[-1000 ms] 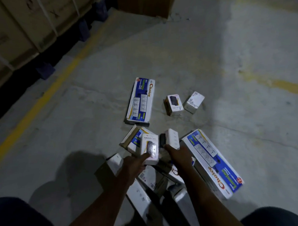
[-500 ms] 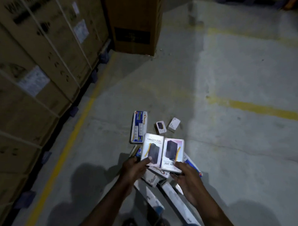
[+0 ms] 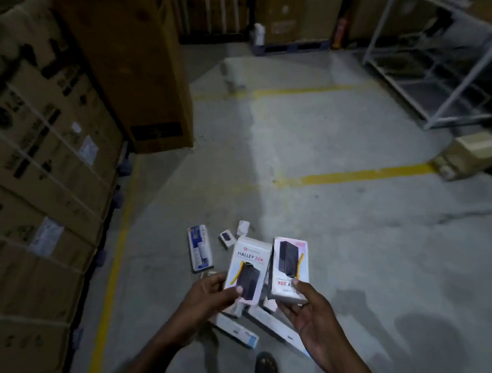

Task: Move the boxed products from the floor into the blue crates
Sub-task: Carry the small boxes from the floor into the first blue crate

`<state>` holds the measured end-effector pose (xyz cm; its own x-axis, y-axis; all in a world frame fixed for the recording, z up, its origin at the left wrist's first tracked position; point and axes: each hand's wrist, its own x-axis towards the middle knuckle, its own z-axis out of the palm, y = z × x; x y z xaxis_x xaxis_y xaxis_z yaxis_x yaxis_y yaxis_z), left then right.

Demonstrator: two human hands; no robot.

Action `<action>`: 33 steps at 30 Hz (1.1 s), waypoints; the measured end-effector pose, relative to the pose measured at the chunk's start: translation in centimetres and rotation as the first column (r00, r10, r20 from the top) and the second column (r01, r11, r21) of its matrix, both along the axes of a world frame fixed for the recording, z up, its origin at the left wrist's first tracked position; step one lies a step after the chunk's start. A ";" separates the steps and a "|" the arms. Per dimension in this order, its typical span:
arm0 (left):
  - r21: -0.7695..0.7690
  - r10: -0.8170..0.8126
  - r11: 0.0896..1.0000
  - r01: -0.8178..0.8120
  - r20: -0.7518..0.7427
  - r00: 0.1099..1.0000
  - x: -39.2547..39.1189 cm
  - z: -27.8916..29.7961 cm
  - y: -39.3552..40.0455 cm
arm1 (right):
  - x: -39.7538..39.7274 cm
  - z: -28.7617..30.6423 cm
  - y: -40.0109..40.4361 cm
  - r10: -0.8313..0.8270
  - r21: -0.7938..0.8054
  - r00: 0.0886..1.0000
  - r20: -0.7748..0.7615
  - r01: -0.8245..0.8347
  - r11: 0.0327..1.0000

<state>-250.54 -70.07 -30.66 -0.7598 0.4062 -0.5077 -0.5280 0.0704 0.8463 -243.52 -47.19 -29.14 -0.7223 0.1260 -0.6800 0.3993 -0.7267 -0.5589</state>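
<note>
Left hand (image 3: 212, 293): fingers curled behind HALLEY 20K box (image 3: 248, 271), thumb pressed on its front, label upright. Right hand (image 3: 307, 310): pinches second power bank box (image 3: 290, 268) by its lower edge, print inverted. The two held boxes sit side by side, inner edges almost touching, above the floor. Below them: long white boxes (image 3: 275, 325) lie scattered. Beyond: blue power strip box (image 3: 200, 247) and two small boxes (image 3: 227, 238) on concrete. Left edge: strapped cartons (image 3: 43, 163) behind yellow line (image 3: 114, 265). Open floor ahead and right up to the metal rack (image 3: 430, 67).

Both hands have lifted their Halley boxes (image 3: 248, 271) (well above the floor).
</note>
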 end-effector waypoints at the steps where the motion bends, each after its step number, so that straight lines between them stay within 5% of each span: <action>1: -0.002 -0.058 0.998 0.058 -0.029 0.998 -0.1 0.5 0.1 | 1.4 0.9 0.4 -0.039 0.035 0.999 -0.016 0.039 0.999; 8: -0.129 -0.448 0.893 0.432 -0.151 0.881 0.9 2.8 2.3 | 11.2 3.4 3.2 -0.393 0.133 0.916 -0.079 0.400 0.907; 12: -0.177 -0.632 0.774 0.608 -0.163 0.758 3.4 3.6 6.0 | 17.0 3.7 3.6 -0.387 0.238 0.914 -0.122 0.405 0.883; 21: -0.087 -0.594 0.805 0.587 -0.131 0.794 14.0 6.5 18.1 | 31.6 4.5 3.1 -0.422 0.334 0.905 -0.057 0.416 0.846; 27: 0.077 -0.615 0.787 0.612 0.021 0.788 30.3 8.1 25.5 | 45.0 4.5 3.0 -0.688 0.251 0.711 -0.146 0.699 0.669; 33: -0.010 -0.876 0.472 0.882 0.107 0.470 49.3 8.2 30.7 | 62.1 3.7 2.6 -0.864 0.249 0.466 -0.193 0.875 0.416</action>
